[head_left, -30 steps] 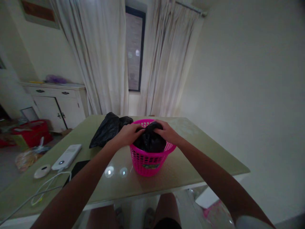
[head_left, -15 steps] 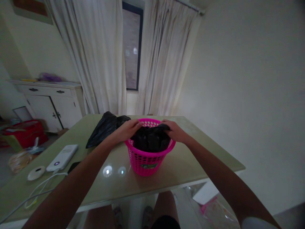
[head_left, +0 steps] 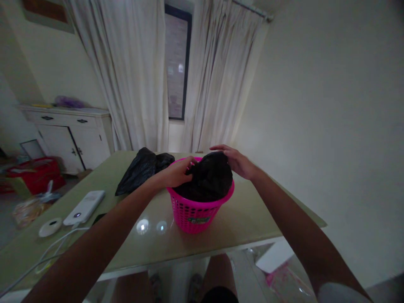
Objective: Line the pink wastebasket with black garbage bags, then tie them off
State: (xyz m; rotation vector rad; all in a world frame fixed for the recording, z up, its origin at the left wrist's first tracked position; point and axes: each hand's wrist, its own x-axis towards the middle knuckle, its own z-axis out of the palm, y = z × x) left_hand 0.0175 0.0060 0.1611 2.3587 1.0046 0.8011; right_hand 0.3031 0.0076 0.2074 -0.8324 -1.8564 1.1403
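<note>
A small pink plastic basket (head_left: 194, 214) with holes in its wall stands on the pale green table (head_left: 246, 219). A black plastic bag (head_left: 210, 179) fills it and bulges above the rim. My left hand (head_left: 178, 171) grips the bag's left edge at the rim. My right hand (head_left: 235, 160) holds the bag's raised right side, fingers curled over its top. A second crumpled black bag (head_left: 142, 168) lies on the table behind and left of the basket.
A white power bank (head_left: 83, 207), a round white disc (head_left: 50, 226) and a white cable (head_left: 59, 246) lie at the table's left. A white cabinet (head_left: 69, 136) and a red box (head_left: 34, 173) stand beyond; curtains (head_left: 132, 75) flank a dark window.
The bag has been lifted on its right side and now bulges above the rim. My right hand has risen with it; my left stays at the left rim.
</note>
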